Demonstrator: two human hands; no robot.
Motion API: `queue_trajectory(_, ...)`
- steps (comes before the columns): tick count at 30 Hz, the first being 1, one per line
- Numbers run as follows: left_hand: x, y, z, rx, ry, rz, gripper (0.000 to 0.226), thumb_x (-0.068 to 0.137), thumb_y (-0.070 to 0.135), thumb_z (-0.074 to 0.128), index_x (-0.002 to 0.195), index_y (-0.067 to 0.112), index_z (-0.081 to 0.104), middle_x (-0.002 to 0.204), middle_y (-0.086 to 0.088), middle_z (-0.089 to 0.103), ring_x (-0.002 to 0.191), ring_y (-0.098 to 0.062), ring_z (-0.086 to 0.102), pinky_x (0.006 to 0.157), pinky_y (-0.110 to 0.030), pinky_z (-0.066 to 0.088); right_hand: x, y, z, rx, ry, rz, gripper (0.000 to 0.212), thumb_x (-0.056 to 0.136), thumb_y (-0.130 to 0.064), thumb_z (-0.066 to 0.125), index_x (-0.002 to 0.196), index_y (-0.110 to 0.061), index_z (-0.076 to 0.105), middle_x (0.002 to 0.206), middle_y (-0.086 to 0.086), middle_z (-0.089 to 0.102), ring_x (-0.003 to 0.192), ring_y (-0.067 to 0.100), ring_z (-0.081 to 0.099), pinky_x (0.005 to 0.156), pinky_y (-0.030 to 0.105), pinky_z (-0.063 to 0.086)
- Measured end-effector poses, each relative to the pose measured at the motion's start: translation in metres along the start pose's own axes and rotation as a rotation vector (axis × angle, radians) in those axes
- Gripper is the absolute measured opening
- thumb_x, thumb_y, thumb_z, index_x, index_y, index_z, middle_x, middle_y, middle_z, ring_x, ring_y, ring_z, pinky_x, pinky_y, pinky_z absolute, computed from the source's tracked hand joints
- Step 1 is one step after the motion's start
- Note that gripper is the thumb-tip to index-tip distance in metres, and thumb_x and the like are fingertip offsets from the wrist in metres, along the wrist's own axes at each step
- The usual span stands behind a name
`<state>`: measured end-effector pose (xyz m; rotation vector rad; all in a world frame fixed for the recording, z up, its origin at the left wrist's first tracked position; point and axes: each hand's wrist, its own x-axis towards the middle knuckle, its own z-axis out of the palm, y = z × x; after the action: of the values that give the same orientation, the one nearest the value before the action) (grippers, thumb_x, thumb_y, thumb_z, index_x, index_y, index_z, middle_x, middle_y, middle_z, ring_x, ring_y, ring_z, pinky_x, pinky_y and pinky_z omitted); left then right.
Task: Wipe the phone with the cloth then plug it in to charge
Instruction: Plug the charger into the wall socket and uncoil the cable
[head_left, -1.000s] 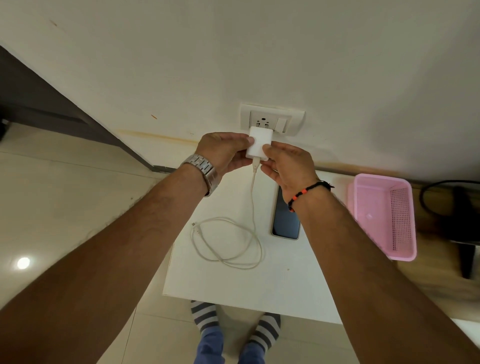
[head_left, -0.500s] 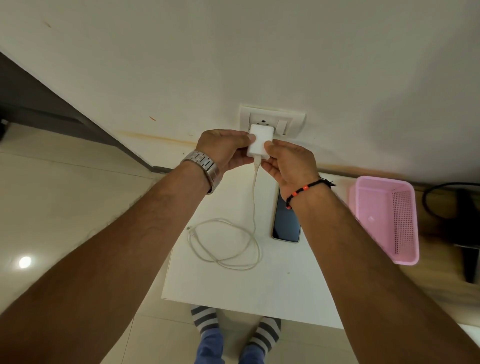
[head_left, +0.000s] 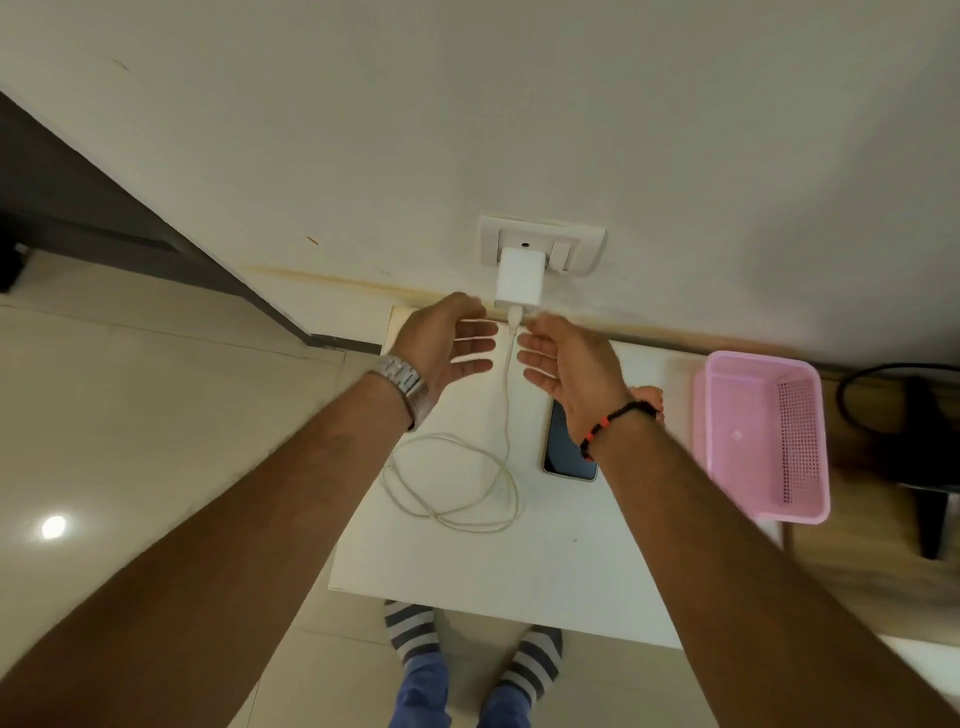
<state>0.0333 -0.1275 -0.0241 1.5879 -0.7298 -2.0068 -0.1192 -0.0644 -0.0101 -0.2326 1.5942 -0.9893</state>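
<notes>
Charger (head_left: 518, 278) seated in wall socket (head_left: 589, 244); left hand (head_left: 445, 340) and right hand (head_left: 569, 358) both spread, empty, flanking hanging cable (head_left: 506, 395); phone (head_left: 563, 447) near on counter (head_left: 571, 571) within cable reach

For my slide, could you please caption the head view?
White charger block sits in wall socket; both open hands flank its cable.

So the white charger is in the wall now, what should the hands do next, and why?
Probably reach down with the left hand for the free end of the cable on the table. The charger sits in the socket, both hands are open and hold nothing, and the phone lies beside the coil with no cable visibly in it.
</notes>
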Motion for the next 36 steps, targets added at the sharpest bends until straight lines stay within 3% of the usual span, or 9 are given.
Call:
queue_trajectory(4,-0.02,-0.051,-0.016,0.05,-0.12,-0.055,0.04,0.098,0.021,0.045,0.124,0.004,0.07,0.127,-0.017,0.071,0.116,-0.028,0.064,0.114,-0.054,0.044,-0.02,0.058,-0.007,-0.113,-0.159,0.075,0.027,0.094,-0.03,0.052,0.101,-0.018,0.076,0.098,0.002,0.079,0.101,0.019,0.073,0.101,0.04,0.05)
queue_trajectory(7,-0.028,-0.074,-0.024,0.261,-0.261,0.013,0.029,0.095,0.019,0.056,0.113,0.014,0.078,0.129,-0.003,0.073,0.128,-0.022,0.062,0.11,-0.046,0.044,-0.028,0.094,-0.013,-0.26,-0.229,0.062,0.024,0.089,-0.029,0.058,0.097,-0.018,0.077,0.095,-0.001,0.079,0.097,0.013,0.073,0.1,0.036,0.047)
queue_trajectory(10,-0.026,-0.08,-0.03,0.457,-0.251,0.073,0.016,0.1,0.021,0.06,0.096,0.017,0.075,0.113,0.0,0.079,0.116,-0.016,0.07,0.101,-0.039,0.047,-0.032,0.119,-0.02,-0.406,-0.249,0.024,0.019,0.093,-0.03,0.062,0.095,-0.016,0.075,0.09,0.003,0.077,0.091,0.016,0.072,0.091,0.033,0.049)
queue_trajectory(13,-0.021,-0.071,-0.047,0.254,-0.178,-0.001,0.019,0.107,0.019,0.049,0.1,0.013,0.065,0.09,-0.01,0.077,0.107,-0.031,0.075,0.108,-0.055,0.049,-0.035,0.132,-0.027,-0.485,-0.252,0.007,0.02,0.097,-0.032,0.061,0.094,-0.019,0.076,0.078,0.001,0.074,0.083,0.019,0.073,0.088,0.035,0.056)
queue_trajectory(19,-0.023,-0.069,-0.058,0.439,-0.43,-0.132,0.041,0.083,0.024,0.072,0.122,0.015,0.074,0.129,-0.006,0.073,0.123,-0.022,0.066,0.107,-0.046,0.052,-0.042,0.134,-0.024,-0.259,-0.349,0.167,0.041,0.103,-0.039,0.051,0.096,-0.01,0.078,0.082,0.009,0.073,0.087,0.028,0.075,0.087,0.038,0.061)
queue_trajectory(22,-0.03,-0.083,-0.047,0.623,-0.516,-0.032,0.023,0.092,0.034,0.071,0.11,0.022,0.08,0.119,-0.015,0.075,0.092,-0.019,0.069,0.09,-0.037,0.057,-0.043,0.129,-0.007,-0.311,-0.393,0.206,0.043,0.102,-0.044,0.05,0.095,-0.01,0.075,0.078,0.006,0.072,0.084,0.026,0.076,0.086,0.038,0.061)
queue_trajectory(24,-0.03,-0.086,-0.045,0.68,-0.446,0.071,0.02,0.098,0.028,0.065,0.101,0.015,0.081,0.104,-0.022,0.077,0.071,-0.022,0.065,0.08,-0.04,0.056,-0.045,0.127,0.0,-0.319,-0.404,0.217,0.041,0.103,-0.043,0.05,0.099,-0.01,0.072,0.079,0.006,0.072,0.088,0.027,0.076,0.091,0.041,0.059)
queue_trajectory(29,-0.019,-0.08,-0.06,0.47,-0.211,-0.033,0.024,0.105,0.027,0.056,0.108,0.011,0.074,0.079,-0.011,0.072,0.083,-0.036,0.078,0.084,-0.051,0.064,-0.056,0.133,-0.012,-0.303,-0.453,0.253,0.038,0.1,-0.041,0.057,0.1,-0.007,0.073,0.076,0.007,0.068,0.078,0.022,0.072,0.087,0.035,0.06)
queue_trajectory(36,0.004,-0.057,-0.073,0.217,0.086,0.03,0.025,0.094,0.029,0.073,0.112,0.012,0.075,0.08,-0.003,0.056,0.053,-0.012,0.054,0.062,-0.036,0.062,-0.061,0.136,-0.036,-0.457,-0.405,0.304,0.038,0.1,-0.043,0.054,0.091,-0.011,0.072,0.06,-0.003,0.056,0.056,0.013,0.057,0.075,0.032,0.061)
